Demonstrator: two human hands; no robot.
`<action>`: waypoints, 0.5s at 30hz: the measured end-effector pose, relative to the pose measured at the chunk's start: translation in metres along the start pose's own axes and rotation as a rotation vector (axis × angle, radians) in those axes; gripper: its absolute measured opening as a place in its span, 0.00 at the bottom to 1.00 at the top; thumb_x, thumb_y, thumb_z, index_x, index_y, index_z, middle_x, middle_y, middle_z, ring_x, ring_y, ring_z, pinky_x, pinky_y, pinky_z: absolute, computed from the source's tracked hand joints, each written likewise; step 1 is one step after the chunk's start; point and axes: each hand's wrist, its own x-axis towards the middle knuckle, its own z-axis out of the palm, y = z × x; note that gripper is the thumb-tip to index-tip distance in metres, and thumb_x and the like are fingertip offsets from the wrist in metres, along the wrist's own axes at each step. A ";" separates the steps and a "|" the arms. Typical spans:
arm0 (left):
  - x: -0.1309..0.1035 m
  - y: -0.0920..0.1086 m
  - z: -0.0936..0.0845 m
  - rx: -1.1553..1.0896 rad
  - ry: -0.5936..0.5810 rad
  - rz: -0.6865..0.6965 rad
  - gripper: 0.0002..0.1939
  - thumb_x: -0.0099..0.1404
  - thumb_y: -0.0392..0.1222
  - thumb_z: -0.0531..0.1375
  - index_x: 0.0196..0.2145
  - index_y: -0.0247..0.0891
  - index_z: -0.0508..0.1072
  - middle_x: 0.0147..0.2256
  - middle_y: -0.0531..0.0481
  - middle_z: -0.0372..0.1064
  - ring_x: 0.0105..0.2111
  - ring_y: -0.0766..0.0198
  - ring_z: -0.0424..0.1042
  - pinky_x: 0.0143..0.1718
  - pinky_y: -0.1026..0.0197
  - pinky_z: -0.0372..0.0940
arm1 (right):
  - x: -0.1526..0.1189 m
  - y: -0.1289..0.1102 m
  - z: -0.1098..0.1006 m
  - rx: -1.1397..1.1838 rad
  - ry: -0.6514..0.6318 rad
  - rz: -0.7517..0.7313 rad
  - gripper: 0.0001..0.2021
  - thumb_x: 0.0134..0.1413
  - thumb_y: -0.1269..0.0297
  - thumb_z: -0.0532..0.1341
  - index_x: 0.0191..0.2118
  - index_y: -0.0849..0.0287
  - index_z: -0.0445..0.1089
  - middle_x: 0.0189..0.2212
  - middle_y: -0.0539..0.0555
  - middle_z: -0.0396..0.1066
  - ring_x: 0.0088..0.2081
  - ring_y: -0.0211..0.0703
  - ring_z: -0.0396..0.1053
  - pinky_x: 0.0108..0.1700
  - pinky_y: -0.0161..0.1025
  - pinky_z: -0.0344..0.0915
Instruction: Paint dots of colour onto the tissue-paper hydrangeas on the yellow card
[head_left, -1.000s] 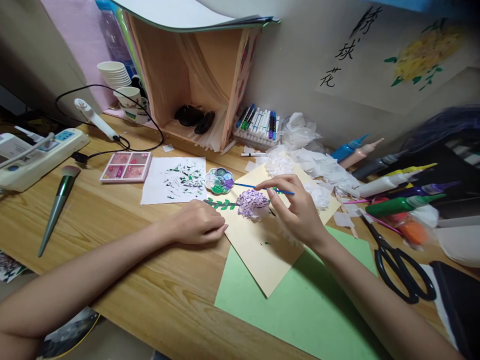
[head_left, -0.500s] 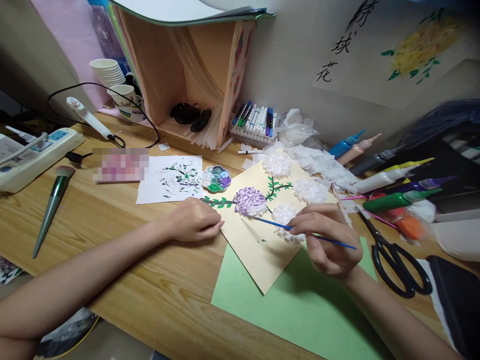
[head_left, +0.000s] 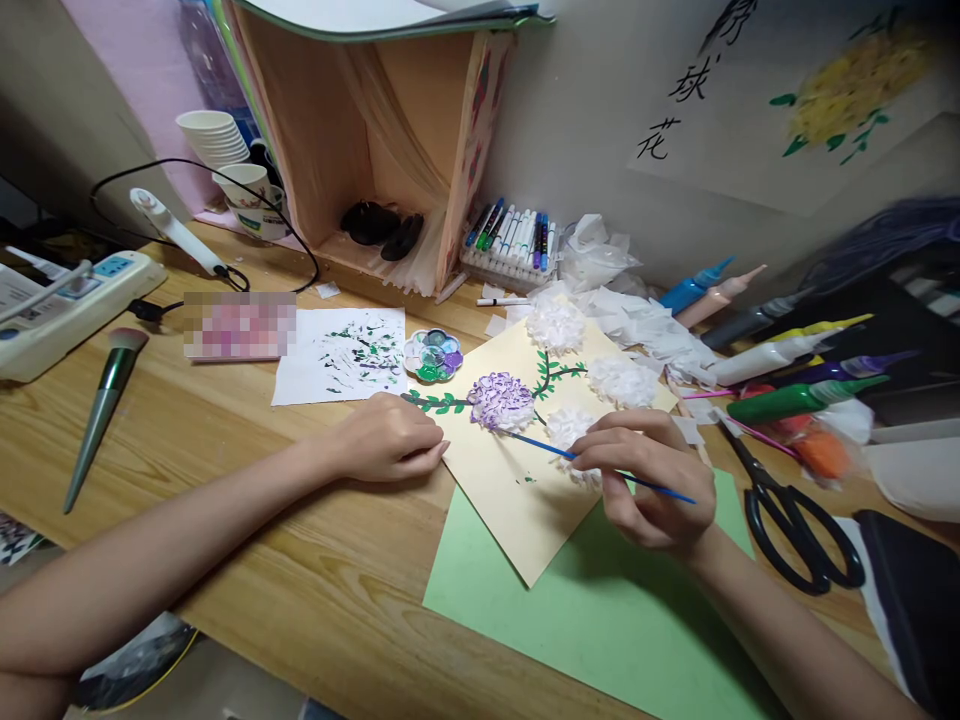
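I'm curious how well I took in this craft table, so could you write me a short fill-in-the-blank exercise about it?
The right hand holds a thin paintbrush coloured ____.
The flower nearest the left hand is streaked with ____.
The larger sheet under the cream paper is ____.
The scissors have ____ handles.

Missing words: blue; purple; green; black.

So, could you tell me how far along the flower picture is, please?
The leafy stems look painted, and the purple flower mostly coloured. The right hand holds the blue brush at that flower's whitish lower edge. The three white flowers show no purple, so they may be what is left.
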 end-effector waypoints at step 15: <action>0.000 0.001 -0.001 -0.002 0.003 0.000 0.18 0.65 0.37 0.50 0.17 0.38 0.59 0.15 0.56 0.59 0.16 0.69 0.55 0.21 0.60 0.44 | 0.000 -0.003 -0.002 -0.003 -0.010 -0.027 0.13 0.42 0.79 0.53 0.31 0.54 0.67 0.21 0.47 0.74 0.27 0.40 0.68 0.31 0.39 0.63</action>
